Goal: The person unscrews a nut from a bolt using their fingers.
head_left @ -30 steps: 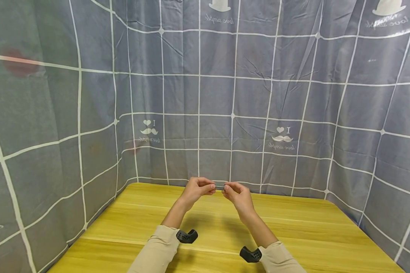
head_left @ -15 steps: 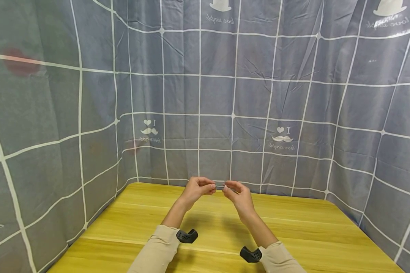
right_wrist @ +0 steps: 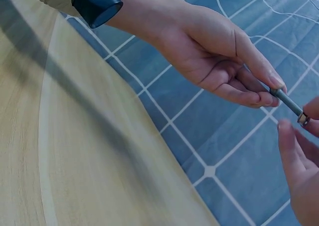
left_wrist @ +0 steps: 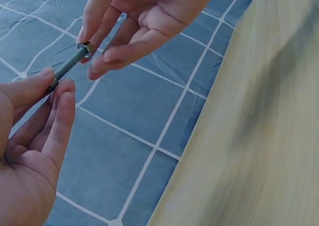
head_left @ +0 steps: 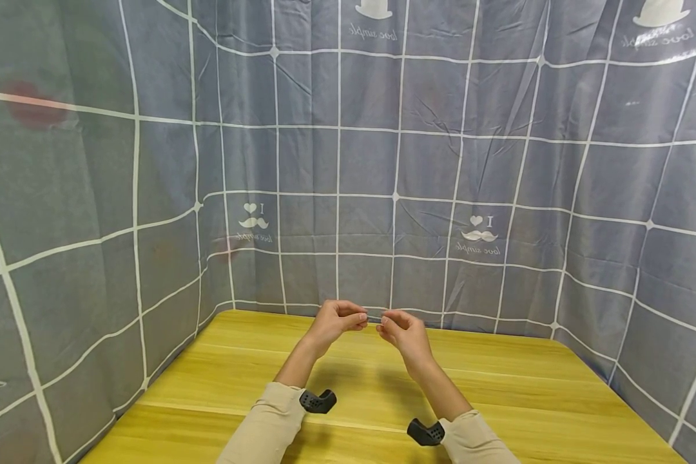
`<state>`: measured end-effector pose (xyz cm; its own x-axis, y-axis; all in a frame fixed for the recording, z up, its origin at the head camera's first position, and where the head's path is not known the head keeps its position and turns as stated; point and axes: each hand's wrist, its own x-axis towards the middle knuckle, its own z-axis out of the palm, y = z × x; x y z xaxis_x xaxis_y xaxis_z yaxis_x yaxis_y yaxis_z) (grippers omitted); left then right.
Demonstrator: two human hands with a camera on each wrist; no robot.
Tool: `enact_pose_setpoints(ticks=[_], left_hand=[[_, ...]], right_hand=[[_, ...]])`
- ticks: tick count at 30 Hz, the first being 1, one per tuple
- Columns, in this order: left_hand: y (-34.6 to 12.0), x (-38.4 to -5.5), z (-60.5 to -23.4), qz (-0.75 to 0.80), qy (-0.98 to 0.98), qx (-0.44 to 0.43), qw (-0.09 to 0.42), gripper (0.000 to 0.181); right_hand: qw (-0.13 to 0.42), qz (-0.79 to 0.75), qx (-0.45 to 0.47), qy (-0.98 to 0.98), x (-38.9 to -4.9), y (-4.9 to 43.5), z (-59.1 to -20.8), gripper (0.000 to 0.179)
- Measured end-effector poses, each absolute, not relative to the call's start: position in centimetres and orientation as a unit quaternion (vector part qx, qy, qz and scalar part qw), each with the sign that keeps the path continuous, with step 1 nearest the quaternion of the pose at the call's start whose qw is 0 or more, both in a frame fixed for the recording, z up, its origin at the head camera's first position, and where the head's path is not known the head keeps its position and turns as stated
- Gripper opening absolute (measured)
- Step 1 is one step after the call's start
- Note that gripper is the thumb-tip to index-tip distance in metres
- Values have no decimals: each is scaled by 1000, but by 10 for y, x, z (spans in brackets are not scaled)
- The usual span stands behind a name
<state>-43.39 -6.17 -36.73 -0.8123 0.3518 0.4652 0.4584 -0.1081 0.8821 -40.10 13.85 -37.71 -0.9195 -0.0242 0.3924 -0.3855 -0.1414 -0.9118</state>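
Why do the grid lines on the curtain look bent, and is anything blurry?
Head view: the wide lens bows the curtain grid lines outward near the edges; lighting is even, with soft arm shadows on the table. Both wrist views: the table is smeared, while the bolt and nut are fairly sharp.

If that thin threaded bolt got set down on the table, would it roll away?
Probably: the bolt is a slim round rod, so it may roll, perhaps curving around the nut at its tip. It looks like stiff metal, likely heavy for its size. Its threads probably help the left hand grip.
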Motion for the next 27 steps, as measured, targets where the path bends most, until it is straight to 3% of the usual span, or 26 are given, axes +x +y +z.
enact_pose_setpoints(ticks=[12, 19, 27], left_hand=[[-63, -436, -368, -680, -665, -306, 40, 19], [-62, -436, -368, -677, -668, -307, 38, 21], [-62, -434, -368, -677, -669, -304, 38, 19]], right_hand=[[129, 735, 176, -642, -401, 139, -376, 16], [150, 703, 160, -676, -400, 138, -377, 31], [119, 737, 169, -643, -400, 138, -377, 20]])
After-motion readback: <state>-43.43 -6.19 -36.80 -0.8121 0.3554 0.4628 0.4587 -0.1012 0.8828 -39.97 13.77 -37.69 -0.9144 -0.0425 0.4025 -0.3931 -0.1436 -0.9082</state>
